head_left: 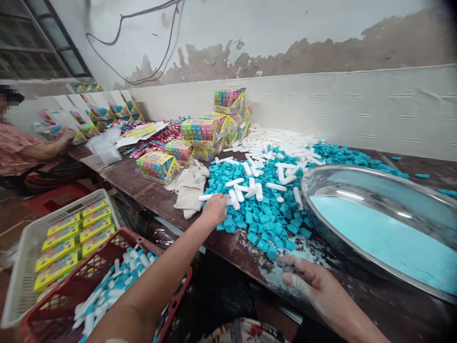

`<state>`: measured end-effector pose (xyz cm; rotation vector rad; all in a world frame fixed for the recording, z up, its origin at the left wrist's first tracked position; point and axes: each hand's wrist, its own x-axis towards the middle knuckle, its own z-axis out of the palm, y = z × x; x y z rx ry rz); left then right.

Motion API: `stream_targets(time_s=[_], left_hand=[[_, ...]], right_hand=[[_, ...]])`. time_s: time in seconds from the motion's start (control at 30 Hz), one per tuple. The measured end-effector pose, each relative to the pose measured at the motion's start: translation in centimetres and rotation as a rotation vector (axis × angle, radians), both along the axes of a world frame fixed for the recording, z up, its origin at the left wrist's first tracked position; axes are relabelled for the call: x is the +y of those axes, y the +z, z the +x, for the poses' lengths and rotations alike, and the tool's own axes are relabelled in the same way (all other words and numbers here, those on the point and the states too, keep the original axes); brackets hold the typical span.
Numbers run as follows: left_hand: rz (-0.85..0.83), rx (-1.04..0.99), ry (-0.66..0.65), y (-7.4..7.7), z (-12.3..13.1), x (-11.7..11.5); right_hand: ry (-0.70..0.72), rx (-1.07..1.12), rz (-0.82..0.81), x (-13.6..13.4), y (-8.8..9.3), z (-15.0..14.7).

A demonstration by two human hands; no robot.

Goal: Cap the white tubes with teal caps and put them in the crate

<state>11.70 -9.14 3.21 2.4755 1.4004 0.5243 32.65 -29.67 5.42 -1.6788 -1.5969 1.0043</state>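
Note:
My left hand [214, 210] is closed at the near left edge of a heap of teal plastic caps [264, 224]. A white plastic tube [206, 197] sticks out from its fingers. More white tubes [259, 191] lie loose on top of the caps. My right hand [314, 281], dusted with pale powder, hovers at the table's front edge, fingers loosely curled and thumb apart, with nothing visible in it. Close by stands a large steel basin [357, 172] containing light-blue powder [385, 238].
A crumpled cloth [191, 188] and packed display boxes [157, 166] sit left of the heap. Below, a red crate [123, 233] holds capped white-and-teal tubes, beside a white crate [107, 197] of yellow boxes [59, 250]. Another person [21, 147] works at the far left.

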Motion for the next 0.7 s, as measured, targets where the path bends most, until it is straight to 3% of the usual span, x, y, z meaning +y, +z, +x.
stream_targets(time_s=[0.1, 0.2, 0.33, 0.4, 0.57, 0.7], left_hand=[[-0.028, -0.067, 0.004, 0.8, 0.5, -0.4], [-0.114, -0.151, -0.071, 2.2, 0.8, -3.3], [-0.624, -0.541, -0.347, 2.9, 3.4, -9.0], [-0.820, -0.704, -0.382, 2.9, 5.2, -11.2], [-0.708, -0.583, -0.428, 3.4, 8.5, -13.5], [-0.465, -0.471, -0.333, 2.0, 7.3, -13.1]], right_hand=[[-0.009, -0.047, 0.021, 0.1, 0.3, -0.1], [0.006, -0.137, 0.146, 0.8, 0.7, -0.6], [0.026, -0.455, 0.439, 1.4, 1.4, -1.5], [0.048, -0.647, 0.511, 1.2, 1.6, -1.7], [-0.025, -0.905, 0.562, -0.4, 1.8, -0.1], [-0.146, -0.896, 0.589, -1.3, 4.3, 4.6]])
